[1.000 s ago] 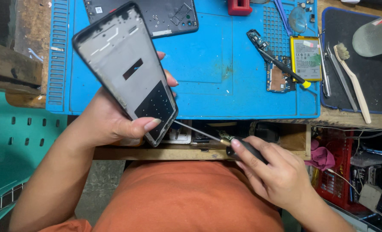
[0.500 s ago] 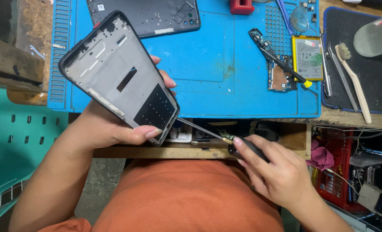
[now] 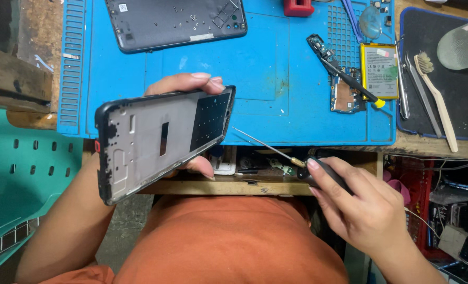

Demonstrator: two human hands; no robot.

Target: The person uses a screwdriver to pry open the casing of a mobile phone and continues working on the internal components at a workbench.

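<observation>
Phone frame (image 3: 160,144) lies nearly flat in your left hand (image 3: 192,123), held above the bench (image 3: 49,84) edge at 9 o'clock. Your right hand (image 3: 360,210) pinches the screwdriver (image 3: 276,150); brace the frame firmly and bring the tip in square.

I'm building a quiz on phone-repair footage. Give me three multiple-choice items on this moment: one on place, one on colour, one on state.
1. Where does the back cover lie?
A. top of the mat
B. on the lap
C. on the green chair

2. What colour is the work mat?
A. red
B. blue
C. grey

3. How is the phone frame?
A. flat on the mat
B. held in the air
C. in the drawer

A: it rests at the mat's far edge.
B: the mat is blue.
B: the left hand grips it, while the right hand holds the screwdriver.
</observation>
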